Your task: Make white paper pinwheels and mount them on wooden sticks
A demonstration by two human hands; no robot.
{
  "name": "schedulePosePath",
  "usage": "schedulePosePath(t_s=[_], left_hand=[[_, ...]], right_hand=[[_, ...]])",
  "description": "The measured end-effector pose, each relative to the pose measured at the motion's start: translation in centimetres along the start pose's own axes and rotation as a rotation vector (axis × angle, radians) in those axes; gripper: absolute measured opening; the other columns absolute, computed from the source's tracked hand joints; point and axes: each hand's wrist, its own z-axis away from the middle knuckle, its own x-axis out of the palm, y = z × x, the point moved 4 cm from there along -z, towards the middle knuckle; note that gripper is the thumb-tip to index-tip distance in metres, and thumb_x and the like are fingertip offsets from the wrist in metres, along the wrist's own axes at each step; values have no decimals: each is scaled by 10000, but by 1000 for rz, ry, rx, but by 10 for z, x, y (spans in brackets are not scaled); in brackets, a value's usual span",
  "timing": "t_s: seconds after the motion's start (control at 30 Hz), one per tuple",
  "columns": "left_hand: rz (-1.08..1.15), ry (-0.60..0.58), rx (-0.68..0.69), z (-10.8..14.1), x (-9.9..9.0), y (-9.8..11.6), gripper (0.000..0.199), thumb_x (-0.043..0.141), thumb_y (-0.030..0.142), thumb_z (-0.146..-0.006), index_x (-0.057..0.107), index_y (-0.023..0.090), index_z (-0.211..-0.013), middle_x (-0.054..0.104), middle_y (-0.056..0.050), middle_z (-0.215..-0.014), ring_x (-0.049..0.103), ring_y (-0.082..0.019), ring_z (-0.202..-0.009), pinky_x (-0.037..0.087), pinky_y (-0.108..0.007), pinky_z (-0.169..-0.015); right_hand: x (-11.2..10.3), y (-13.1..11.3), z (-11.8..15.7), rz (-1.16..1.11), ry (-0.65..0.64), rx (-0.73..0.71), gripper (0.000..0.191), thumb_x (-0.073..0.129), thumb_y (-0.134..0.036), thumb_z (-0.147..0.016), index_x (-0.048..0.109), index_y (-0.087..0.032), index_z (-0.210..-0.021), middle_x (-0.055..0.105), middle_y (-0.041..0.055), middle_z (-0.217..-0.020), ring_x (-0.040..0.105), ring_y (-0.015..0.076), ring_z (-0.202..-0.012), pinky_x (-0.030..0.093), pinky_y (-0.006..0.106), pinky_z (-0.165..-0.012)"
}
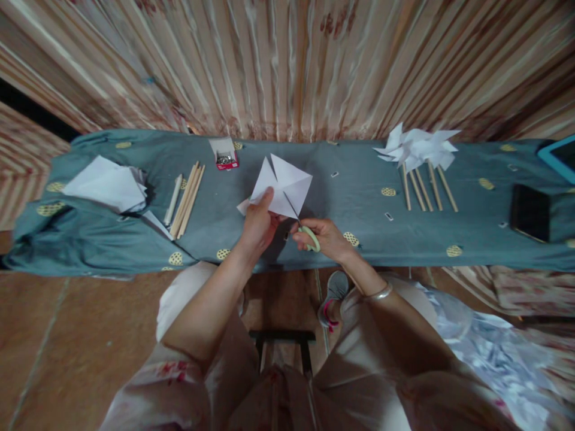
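A white square sheet of paper (294,182) with a slit at its upper left corner is pinched in my left hand (260,221), thumb on top. My right hand (326,236) is closed round the pale green handles of a pair of scissors (309,238). The scissor blades lie along the paper's lower right corner, pointing up and left toward its middle. Another bit of paper (242,206) pokes out at the left, beside my left hand; what it belongs to is partly hidden.
On the cloth-covered table (350,197) lie a paper stack (105,182), wooden sticks (187,200), a white pen-like stick (173,200) and a small red box of metal pins (226,158). To the right are paper pinwheels (417,146) on sticks, a dark phone (530,212) and a blue-edged object (559,157).
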Motion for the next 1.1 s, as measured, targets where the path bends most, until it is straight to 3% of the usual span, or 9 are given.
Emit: schedulePosePath(t_s=[0.23, 0.47, 0.7, 0.9, 1.1], left_hand=[[4, 19, -6, -1, -2, -1, 214, 682, 289, -903, 602, 190, -732, 617, 41, -636, 560, -86, -530, 403, -214, -503], [3, -5, 28, -2, -2, 1, 186, 684, 278, -888, 612, 194, -738, 623, 45, -629, 556, -84, -514, 407, -204, -471], [20, 60, 38, -6, -7, 11, 154, 756, 285, -835, 636, 190, -853, 698, 36, -704, 628, -82, -566, 487, -170, -546], [64, 41, 42, -10, -9, 14, 70, 688, 222, -885, 664, 187, -941, 767, -4, -864, 715, -117, -736, 561, -209, -723], [66, 48, 54, -9, -9, 14, 78, 686, 187, -873, 662, 186, -947, 776, -10, -889, 732, -140, -834, 575, -251, -816]], right_hand=[[0, 0, -1, -14, 8, 6, 473, 887, -542, -556, 678, -173, -765, 600, -48, -529, 513, 72, -481, 396, 207, -488], [1, -1, 1, 7, -47, 15, 518, 847, -614, -595, 668, -174, -803, 623, -37, -569, 535, 78, -512, 407, 205, -503], [-7, -7, 10, 106, -149, 52, 564, 789, -682, -648, 667, -165, -839, 656, -9, -613, 532, 81, -540, 403, 210, -518], [-21, -13, 18, 162, -237, 96, 587, 789, -692, -649, 659, -155, -847, 650, -5, -648, 538, 87, -566, 399, 225, -543], [-40, -18, 24, 164, -189, 126, 597, 812, -678, -634, 657, -148, -863, 656, 4, -660, 535, 92, -572, 390, 229, -537]])
